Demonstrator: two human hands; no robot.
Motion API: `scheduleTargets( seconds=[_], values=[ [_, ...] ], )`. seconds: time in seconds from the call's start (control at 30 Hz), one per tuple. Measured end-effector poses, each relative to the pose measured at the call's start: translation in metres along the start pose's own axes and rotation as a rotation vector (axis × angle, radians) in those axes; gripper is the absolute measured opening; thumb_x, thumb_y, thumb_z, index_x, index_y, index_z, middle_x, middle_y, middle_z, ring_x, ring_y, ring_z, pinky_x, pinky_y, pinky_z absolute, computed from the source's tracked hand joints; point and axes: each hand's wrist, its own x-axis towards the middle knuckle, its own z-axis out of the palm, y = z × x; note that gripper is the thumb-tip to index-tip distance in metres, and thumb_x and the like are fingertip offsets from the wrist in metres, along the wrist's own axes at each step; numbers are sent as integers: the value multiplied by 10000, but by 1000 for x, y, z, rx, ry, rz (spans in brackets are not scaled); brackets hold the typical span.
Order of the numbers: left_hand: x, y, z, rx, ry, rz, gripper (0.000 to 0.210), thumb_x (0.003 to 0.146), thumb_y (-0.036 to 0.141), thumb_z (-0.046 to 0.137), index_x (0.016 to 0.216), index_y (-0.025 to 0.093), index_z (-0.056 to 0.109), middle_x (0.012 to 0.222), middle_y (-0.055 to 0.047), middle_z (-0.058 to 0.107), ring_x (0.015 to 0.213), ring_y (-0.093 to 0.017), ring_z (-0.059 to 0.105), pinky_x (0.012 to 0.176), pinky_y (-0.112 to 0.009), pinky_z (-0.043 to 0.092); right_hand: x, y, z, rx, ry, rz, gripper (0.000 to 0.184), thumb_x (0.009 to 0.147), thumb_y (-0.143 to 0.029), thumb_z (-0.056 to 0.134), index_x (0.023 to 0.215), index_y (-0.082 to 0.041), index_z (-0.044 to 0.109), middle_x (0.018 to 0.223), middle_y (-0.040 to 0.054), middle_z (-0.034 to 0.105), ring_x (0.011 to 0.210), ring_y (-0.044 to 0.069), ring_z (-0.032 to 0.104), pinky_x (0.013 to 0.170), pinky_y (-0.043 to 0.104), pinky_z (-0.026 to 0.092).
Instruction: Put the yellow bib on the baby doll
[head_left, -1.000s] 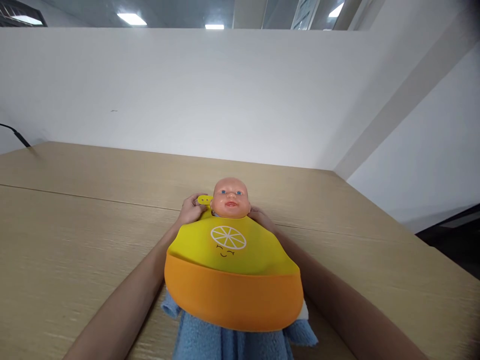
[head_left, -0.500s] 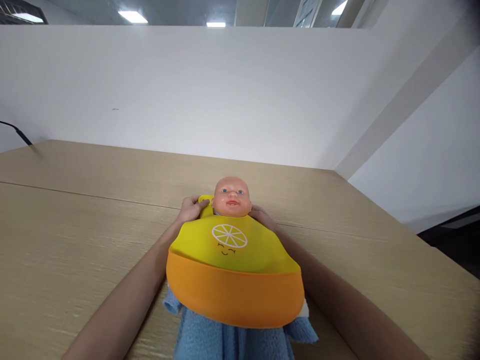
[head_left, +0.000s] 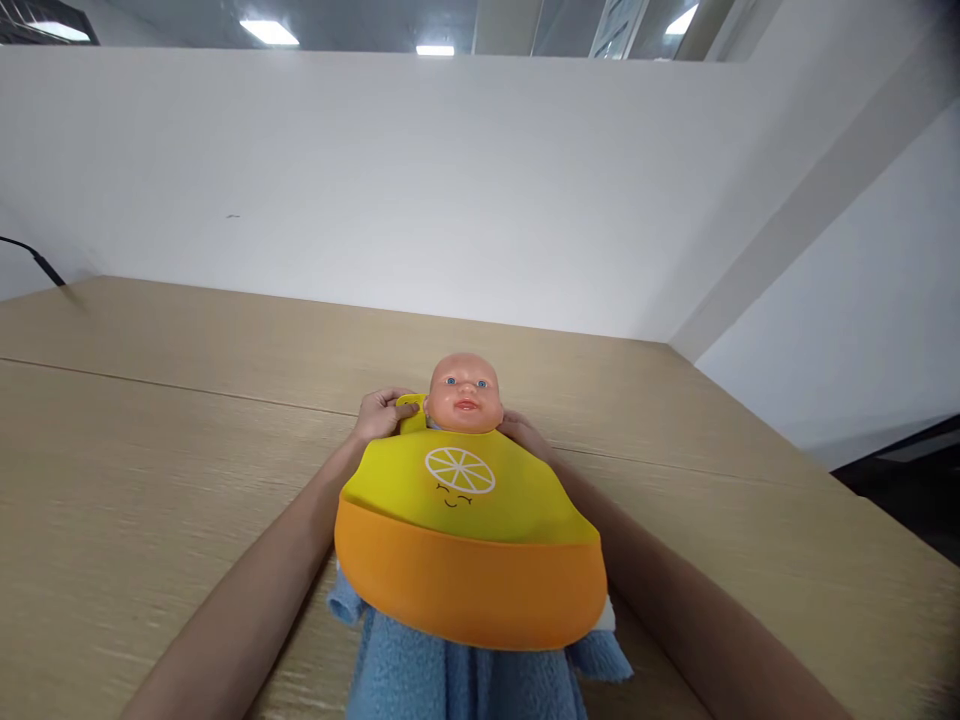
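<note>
A baby doll (head_left: pixel 465 394) in blue fleece clothes (head_left: pixel 420 670) lies face up in front of me. Over its chest spreads a yellow bib (head_left: pixel 405 490) with a white citrus slice, a smiling face and an orange catch pocket (head_left: pixel 472 585). At the doll's neck, on the left, my left hand (head_left: pixel 381 414) pinches the bib's yellow neck strap between thumb and fingers. My right hand (head_left: pixel 523 432) reaches in beside the neck on the other side. Its fingertips are hidden behind the doll's head, so what they hold does not show.
The doll is on a light wooden table (head_left: pixel 187 440) with a seam across it. A white partition (head_left: pixel 420 190) rises at the back. A black cable (head_left: pixel 45 267) hangs at the far left, and a dark object (head_left: pixel 907 480) sits beyond the right edge.
My left thumb and fingers have shifted very slightly on the bib strap. Otherwise only a small camera shift shows.
</note>
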Motion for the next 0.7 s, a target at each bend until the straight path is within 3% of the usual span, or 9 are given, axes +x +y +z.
scheduleTargets(
  seconds=[0.27,0.47,0.7],
  values=[
    [-3,6,1,52,16,39,374,528,194,707,897,160,663,666,3,623,548,-129,525,544,-262,391,4,6,-3,-30,27,-4,225,658,-233,555,814,-135,683,938,89,697,928,243,627,774,320,474],
    [-9,12,6,34,-5,12,224,564,238,690,766,143,699,762,-60,686,635,-158,578,588,-269,435,7,12,-5,-34,38,-26,203,665,-228,571,803,-135,688,912,93,703,931,254,629,795,337,471],
    [-13,17,9,120,-16,-24,205,559,182,700,752,116,688,719,-57,681,575,-129,561,542,-242,413,13,17,-7,-41,54,-58,226,685,-258,557,815,-116,676,926,91,704,911,226,632,814,325,464]
  ],
)
